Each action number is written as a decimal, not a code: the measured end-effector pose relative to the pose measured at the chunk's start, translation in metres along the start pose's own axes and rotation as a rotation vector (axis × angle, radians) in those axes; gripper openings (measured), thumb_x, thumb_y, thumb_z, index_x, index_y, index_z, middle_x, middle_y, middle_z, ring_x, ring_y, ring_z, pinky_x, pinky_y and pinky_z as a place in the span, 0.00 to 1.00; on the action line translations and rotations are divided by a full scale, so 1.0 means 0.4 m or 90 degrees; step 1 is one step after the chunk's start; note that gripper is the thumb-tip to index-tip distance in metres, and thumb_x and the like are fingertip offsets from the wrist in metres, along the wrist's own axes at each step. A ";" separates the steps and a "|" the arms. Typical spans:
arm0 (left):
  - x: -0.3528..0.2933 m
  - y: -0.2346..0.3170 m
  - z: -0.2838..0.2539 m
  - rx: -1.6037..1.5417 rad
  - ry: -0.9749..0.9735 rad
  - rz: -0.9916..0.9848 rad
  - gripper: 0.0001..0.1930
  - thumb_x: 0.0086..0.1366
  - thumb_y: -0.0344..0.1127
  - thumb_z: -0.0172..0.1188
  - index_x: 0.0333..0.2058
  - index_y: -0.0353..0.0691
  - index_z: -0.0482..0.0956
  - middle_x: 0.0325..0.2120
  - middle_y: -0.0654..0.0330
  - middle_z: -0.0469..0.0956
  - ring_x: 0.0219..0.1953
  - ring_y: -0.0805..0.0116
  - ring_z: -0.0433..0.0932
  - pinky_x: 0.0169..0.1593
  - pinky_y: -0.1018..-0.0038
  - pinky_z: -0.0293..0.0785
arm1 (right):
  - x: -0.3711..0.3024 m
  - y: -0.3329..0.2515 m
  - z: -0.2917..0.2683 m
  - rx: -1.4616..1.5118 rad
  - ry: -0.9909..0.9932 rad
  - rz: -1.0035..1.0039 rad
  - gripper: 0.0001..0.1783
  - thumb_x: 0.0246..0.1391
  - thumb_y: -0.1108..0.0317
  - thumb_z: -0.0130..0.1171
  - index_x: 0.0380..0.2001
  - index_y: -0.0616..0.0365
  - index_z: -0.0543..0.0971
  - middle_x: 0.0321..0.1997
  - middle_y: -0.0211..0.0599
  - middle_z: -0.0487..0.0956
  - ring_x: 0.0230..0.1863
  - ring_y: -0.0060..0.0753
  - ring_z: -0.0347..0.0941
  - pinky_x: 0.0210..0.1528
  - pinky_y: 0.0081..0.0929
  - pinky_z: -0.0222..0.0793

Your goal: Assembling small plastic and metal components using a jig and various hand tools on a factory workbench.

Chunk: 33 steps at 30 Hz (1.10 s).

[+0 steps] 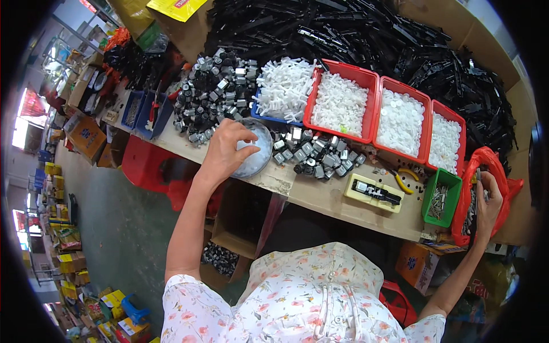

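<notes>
My left hand (227, 150) is over a round dish (264, 162) of whitish, smooth-looking stuff. Its thumb and index finger are curved with a small gap between their tips, and no object shows there. At the far right, my right hand (488, 204) reaches to a red plastic bag (496, 166) that has dark thin pieces inside. Those fingers are closed around something slim and dark, partly hidden by the hand. Before me on the bench, a pale yellow block (354, 201) carries a black part (384, 195) with a silver motor in it.
Small motors (320, 155) lie in piles beside the dish. Red trays (373, 137) hold white plastic pieces; a blue tray (277, 119) holds white sticks. A green bin (453, 182) of metal pins and yellow-handled pliers (405, 182) are at right. Black parts (366, 34) heap up behind.
</notes>
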State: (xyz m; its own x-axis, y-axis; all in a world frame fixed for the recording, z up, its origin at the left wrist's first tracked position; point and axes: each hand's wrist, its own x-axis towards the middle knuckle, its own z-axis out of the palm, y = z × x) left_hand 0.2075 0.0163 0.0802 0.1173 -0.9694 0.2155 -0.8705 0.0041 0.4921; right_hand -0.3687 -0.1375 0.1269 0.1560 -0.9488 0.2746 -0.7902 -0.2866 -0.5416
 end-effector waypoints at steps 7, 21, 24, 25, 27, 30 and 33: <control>-0.008 0.028 -0.060 -0.089 0.101 -0.039 0.11 0.51 0.29 0.71 0.35 0.35 0.86 0.30 0.59 0.82 0.39 0.66 0.76 0.41 0.70 0.70 | -0.019 -0.076 0.018 0.052 0.038 -0.050 0.10 0.62 0.77 0.57 0.47 0.67 0.78 0.41 0.34 0.81 0.44 0.23 0.75 0.50 0.24 0.70; -0.050 0.063 -0.043 -0.139 0.180 -0.113 0.10 0.55 0.27 0.71 0.38 0.36 0.87 0.32 0.60 0.83 0.37 0.73 0.76 0.39 0.77 0.69 | -0.099 -0.296 0.193 0.206 -0.080 -0.166 0.11 0.51 0.83 0.60 0.40 0.66 0.80 0.36 0.39 0.80 0.37 0.29 0.76 0.41 0.25 0.70; -0.061 0.103 -0.028 -0.401 0.189 -0.212 0.10 0.56 0.25 0.70 0.39 0.35 0.86 0.34 0.63 0.83 0.33 0.77 0.75 0.38 0.81 0.68 | -0.116 -0.344 0.250 0.255 -0.141 -0.165 0.12 0.52 0.82 0.61 0.41 0.66 0.80 0.36 0.39 0.81 0.35 0.29 0.77 0.39 0.24 0.71; -0.064 0.124 -0.012 -0.486 0.187 -0.224 0.11 0.58 0.24 0.69 0.41 0.33 0.85 0.35 0.64 0.83 0.31 0.81 0.74 0.37 0.84 0.68 | -0.119 -0.371 0.273 0.302 -0.186 -0.170 0.12 0.53 0.80 0.61 0.42 0.66 0.81 0.36 0.38 0.81 0.34 0.28 0.77 0.39 0.24 0.72; -0.036 0.178 0.037 -0.672 0.160 -0.189 0.12 0.60 0.22 0.67 0.44 0.31 0.83 0.36 0.62 0.83 0.34 0.79 0.77 0.41 0.83 0.72 | -0.132 -0.404 0.314 0.367 -0.229 -0.166 0.11 0.55 0.78 0.62 0.43 0.66 0.81 0.36 0.37 0.81 0.35 0.25 0.77 0.38 0.22 0.72; -0.054 0.227 0.087 -0.812 0.135 -0.155 0.13 0.60 0.20 0.66 0.45 0.30 0.83 0.37 0.61 0.83 0.38 0.77 0.80 0.45 0.81 0.75 | -0.127 -0.451 0.345 0.442 -0.280 -0.129 0.11 0.58 0.76 0.62 0.44 0.66 0.80 0.36 0.34 0.81 0.36 0.21 0.76 0.38 0.19 0.73; -0.048 0.265 0.135 -0.852 0.086 -0.153 0.13 0.61 0.21 0.66 0.45 0.31 0.83 0.37 0.63 0.81 0.39 0.77 0.80 0.45 0.82 0.75 | -0.125 -0.450 0.364 0.533 -0.336 -0.055 0.11 0.61 0.75 0.60 0.45 0.67 0.79 0.37 0.31 0.80 0.37 0.17 0.76 0.39 0.17 0.73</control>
State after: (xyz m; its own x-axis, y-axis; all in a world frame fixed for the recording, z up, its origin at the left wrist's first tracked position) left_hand 0.0870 0.0222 0.0827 0.3117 -0.9488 0.0517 0.2933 0.1479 0.9445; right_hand -0.1480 -0.0578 0.0950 0.5973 -0.7997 0.0606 -0.1222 -0.1654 -0.9786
